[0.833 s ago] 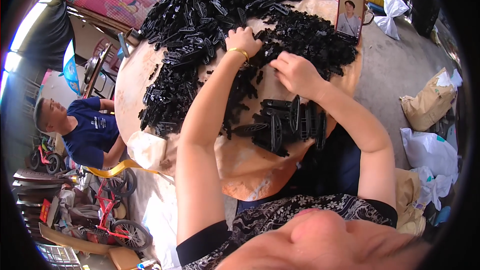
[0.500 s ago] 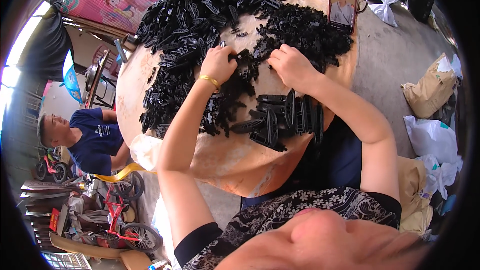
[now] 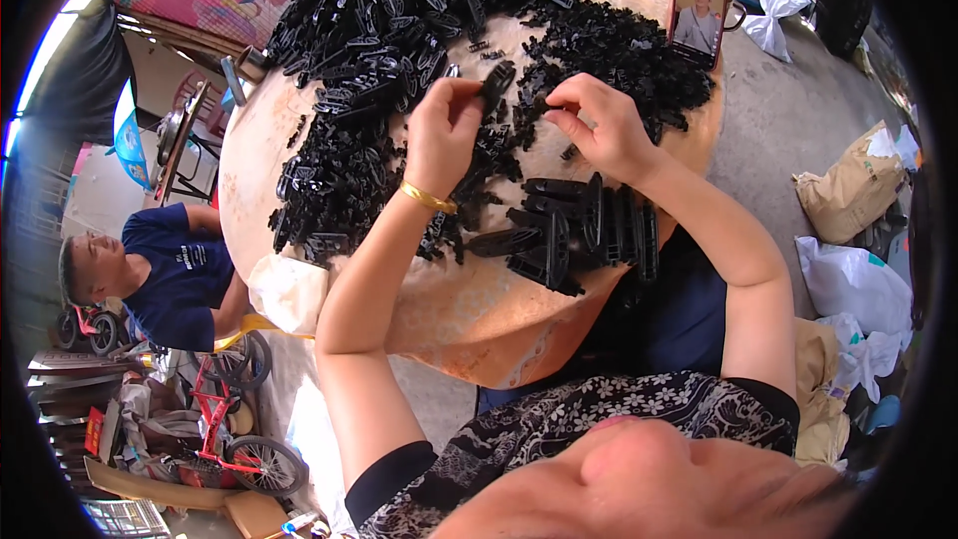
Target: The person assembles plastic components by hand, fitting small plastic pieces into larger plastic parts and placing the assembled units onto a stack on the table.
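Note:
My left hand (image 3: 444, 135), with a gold bracelet on its wrist, is closed on a long black plastic clip piece (image 3: 497, 86) that stands up from its fingertips. My right hand (image 3: 604, 128) pinches a small black piece (image 3: 549, 111) between thumb and forefinger, a little apart from the left hand. Both hands are over the round table (image 3: 439, 309). Beyond the right hand spreads a heap of small toothed black pieces (image 3: 619, 55). Nearer to me lies a group of long black ribbed clips (image 3: 589, 225).
A large heap of long black pieces (image 3: 359, 30) covers the far left of the table. A phone (image 3: 698, 15) showing a person stands at the far right edge. Another person (image 3: 165, 269) sits at the left. Bags (image 3: 853, 185) lie on the floor at right, a red bicycle (image 3: 215, 399) at lower left.
My left hand has lifted slightly, and a long black clip piece now shows upright in its fingers. The right hand has shifted a little to the right, with its pinch now in view.

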Available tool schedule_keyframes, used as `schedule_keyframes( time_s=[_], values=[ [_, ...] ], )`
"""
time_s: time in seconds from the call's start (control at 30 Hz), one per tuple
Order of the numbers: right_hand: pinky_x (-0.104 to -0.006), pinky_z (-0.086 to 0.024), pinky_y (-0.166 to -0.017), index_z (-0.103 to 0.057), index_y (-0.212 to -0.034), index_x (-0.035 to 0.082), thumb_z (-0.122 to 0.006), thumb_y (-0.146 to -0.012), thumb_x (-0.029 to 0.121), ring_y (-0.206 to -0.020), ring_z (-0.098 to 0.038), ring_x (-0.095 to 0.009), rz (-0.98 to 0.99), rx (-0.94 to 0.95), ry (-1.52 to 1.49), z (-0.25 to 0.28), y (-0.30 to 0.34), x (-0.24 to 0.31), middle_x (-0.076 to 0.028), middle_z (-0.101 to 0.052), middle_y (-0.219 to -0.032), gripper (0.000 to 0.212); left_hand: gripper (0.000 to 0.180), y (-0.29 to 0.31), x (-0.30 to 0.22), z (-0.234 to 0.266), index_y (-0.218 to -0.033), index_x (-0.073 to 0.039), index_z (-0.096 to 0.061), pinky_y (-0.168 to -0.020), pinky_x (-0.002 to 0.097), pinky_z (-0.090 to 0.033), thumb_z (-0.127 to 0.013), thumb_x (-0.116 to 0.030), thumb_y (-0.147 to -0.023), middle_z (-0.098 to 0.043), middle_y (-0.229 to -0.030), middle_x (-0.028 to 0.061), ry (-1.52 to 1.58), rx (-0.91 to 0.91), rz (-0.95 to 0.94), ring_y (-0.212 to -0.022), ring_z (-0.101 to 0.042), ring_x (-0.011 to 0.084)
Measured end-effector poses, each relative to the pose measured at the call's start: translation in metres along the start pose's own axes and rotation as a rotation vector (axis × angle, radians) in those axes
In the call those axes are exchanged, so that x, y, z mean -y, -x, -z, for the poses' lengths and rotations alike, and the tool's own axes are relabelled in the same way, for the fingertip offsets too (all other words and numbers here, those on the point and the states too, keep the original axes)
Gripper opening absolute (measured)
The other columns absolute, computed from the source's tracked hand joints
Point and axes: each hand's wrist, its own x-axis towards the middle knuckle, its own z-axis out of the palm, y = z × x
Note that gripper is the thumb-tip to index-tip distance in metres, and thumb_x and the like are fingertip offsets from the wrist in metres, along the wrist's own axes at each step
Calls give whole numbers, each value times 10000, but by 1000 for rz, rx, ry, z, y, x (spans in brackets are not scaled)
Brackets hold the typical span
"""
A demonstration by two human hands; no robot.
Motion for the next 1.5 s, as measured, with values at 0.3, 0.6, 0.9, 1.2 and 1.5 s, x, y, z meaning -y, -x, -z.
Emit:
schedule_keyframes(
  time_s=[0.3,0.6,0.9,1.2,1.5],
  values=[
    [-290,-483,-563,-565,-823,29,-704,-748,30,-641,-583,-206,106,14,-139,1,-2,10,-75,-576,-757,158,303,24,-4,-21,-1098,-14,-554,-753,251,-488,-573,51,-803,-610,-925,40,700,383,313,-823,-583,114],
    [-294,-501,-588,-599,-863,24,-666,-734,-34,-693,-612,-239,161,-48,-73,0,-5,9,-96,-616,-819,157,260,22,2,-20,-1075,21,-544,-854,328,-527,-626,-17,-832,-612,-1009,106,1061,394,516,-910,-633,210],
    [-324,-509,-643,-612,-872,33,-648,-739,-39,-735,-613,-271,213,30,24,3,-4,12,-104,-624,-822,155,160,24,2,-23,-981,29,-593,-851,314,-526,-625,-53,-847,-649,-920,92,957,395,509,-882,-644,191],
    [-298,-508,-641,-604,-890,34,-628,-750,-64,-737,-613,-243,122,-53,-78,4,-4,12,-91,-621,-846,172,236,17,2,-16,-1110,-13,-559,-801,273,-495,-472,-170,-957,-621,-980,67,1234,431,489,-864,-599,129],
    [-305,-500,-629,-631,-886,67,-647,-666,-45,-729,-577,-224,322,81,66,5,-3,12,-44,-630,-895,247,263,10,10,-5,-1006,-16,-589,-541,180,-427,-469,-246,-959,-654,-864,81,874,624,563,-618,-537,74]
  ],
)
